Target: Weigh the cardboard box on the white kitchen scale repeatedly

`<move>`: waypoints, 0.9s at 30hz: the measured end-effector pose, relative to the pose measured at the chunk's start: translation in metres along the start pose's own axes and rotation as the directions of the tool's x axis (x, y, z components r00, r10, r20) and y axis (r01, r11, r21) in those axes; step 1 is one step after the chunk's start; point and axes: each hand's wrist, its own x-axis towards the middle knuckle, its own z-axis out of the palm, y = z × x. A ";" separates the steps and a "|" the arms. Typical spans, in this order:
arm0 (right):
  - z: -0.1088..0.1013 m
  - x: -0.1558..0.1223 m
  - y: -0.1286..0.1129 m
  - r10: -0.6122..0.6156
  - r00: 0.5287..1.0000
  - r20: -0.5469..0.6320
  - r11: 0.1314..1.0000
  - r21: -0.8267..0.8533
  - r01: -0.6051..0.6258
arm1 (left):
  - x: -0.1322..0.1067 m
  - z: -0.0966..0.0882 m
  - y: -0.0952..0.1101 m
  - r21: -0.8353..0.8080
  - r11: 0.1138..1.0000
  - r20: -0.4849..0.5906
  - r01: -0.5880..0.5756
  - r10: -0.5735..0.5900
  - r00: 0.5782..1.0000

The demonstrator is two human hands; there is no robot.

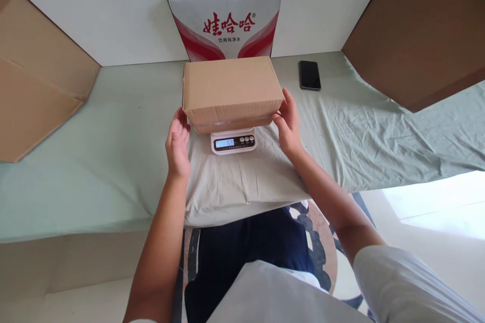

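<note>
The cardboard box (231, 88) rests on the digital scale (234, 142) at the middle of the cloth-covered table (113, 161), with the left hand (178, 144) open-fingered just beside its left edge and the right hand (288, 123) open-fingered, fingertips touching its right edge

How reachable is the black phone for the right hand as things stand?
Likely yes: the right hand rests open at the right edge of the cardboard box, and the phone lies beyond it on the green cloth with nothing in between.
</note>
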 end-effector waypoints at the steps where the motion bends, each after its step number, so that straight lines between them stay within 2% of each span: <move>1: 0.000 0.000 -0.001 0.001 1.000 0.000 1.000 0.007 -0.001 | 0.000 0.000 -0.001 0.002 1.000 -0.001 -0.004 0.004 1.000; 10: 0.002 -0.001 -0.004 0.001 1.000 0.014 1.000 0.025 -0.002 | 0.001 -0.002 0.000 0.057 0.998 0.012 0.007 -0.008 1.000; 27: 0.004 -0.002 -0.010 -0.053 0.999 0.013 0.996 -0.070 0.054 | -0.001 0.001 0.002 -0.005 0.999 -0.009 0.048 -0.048 0.999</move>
